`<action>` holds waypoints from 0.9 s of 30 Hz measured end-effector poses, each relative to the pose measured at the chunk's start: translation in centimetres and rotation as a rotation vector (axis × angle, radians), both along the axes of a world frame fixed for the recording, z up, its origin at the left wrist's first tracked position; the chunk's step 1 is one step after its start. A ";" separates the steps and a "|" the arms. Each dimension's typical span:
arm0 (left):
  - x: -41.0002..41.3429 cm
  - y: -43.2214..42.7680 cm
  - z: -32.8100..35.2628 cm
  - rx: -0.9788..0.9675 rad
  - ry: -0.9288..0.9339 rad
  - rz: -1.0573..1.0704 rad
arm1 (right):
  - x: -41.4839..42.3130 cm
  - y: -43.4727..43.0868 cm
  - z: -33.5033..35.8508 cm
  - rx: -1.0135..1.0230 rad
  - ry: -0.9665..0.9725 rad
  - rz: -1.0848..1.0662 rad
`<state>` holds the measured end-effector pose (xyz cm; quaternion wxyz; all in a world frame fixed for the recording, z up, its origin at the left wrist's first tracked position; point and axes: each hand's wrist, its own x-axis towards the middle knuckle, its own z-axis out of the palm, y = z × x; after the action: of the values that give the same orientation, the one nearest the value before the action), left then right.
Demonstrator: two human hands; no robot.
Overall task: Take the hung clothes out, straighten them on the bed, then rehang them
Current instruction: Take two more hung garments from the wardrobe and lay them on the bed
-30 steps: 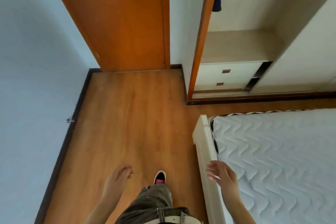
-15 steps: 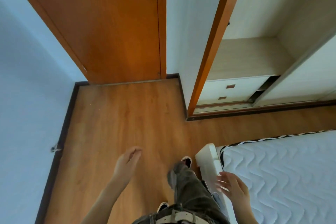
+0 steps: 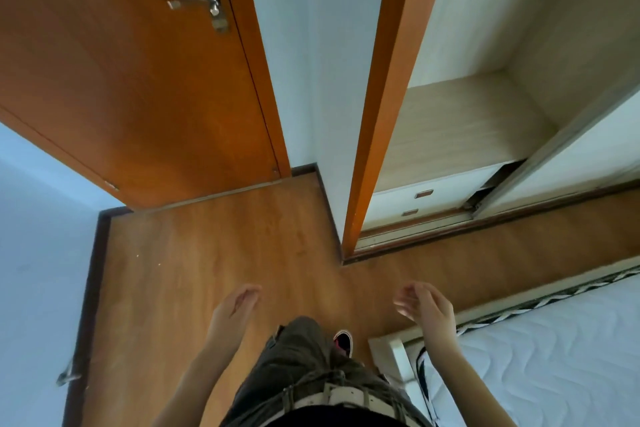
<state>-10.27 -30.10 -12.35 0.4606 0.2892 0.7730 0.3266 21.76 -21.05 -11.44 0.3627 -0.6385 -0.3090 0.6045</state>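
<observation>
My left hand (image 3: 233,308) hangs over the wooden floor, fingers loosely apart and holding nothing. My right hand (image 3: 427,307) is raised near the bed's corner, also empty with its fingers spread. The bed (image 3: 540,367) with its white quilted mattress lies at the lower right. The open wardrobe (image 3: 460,121) stands ahead to the right, showing a bare pale shelf and two white drawers (image 3: 422,199). No hung clothes show in this view.
An orange wooden door (image 3: 131,80) with a metal handle (image 3: 204,0) is shut at the upper left. The wardrobe's orange frame post (image 3: 384,97) stands between wall and shelf. A doorstop (image 3: 67,374) sticks out of the left wall. My leg and shoe (image 3: 343,341) step forward.
I have walked closer to the wardrobe and door. The bed has slid toward the lower right. Both hands have risen slightly, still empty. The dark garment seen a second ago is out of frame.
</observation>
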 end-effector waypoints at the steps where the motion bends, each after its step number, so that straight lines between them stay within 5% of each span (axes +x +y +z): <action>1: -0.4 0.9 -0.2 -0.017 0.008 -0.009 | -0.3 1.3 0.2 0.010 0.010 -0.011; 8: -0.6 10.9 -1.4 -0.123 -0.044 -0.253 | -0.2 7.9 -0.5 0.050 -0.040 -0.164; 18: 13.8 26.6 1.6 0.033 -0.013 -0.888 | 9.7 8.2 -1.3 -0.011 -0.019 -0.598; 27: 30.1 38.7 2.3 0.158 -0.104 -0.609 | 24.7 18.3 -2.3 -0.006 -0.047 -0.551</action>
<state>19.80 8.57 -10.06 0.5524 0.5252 0.5984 0.2470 46.49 -2.78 -13.78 0.5043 -0.7133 -0.1299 0.4690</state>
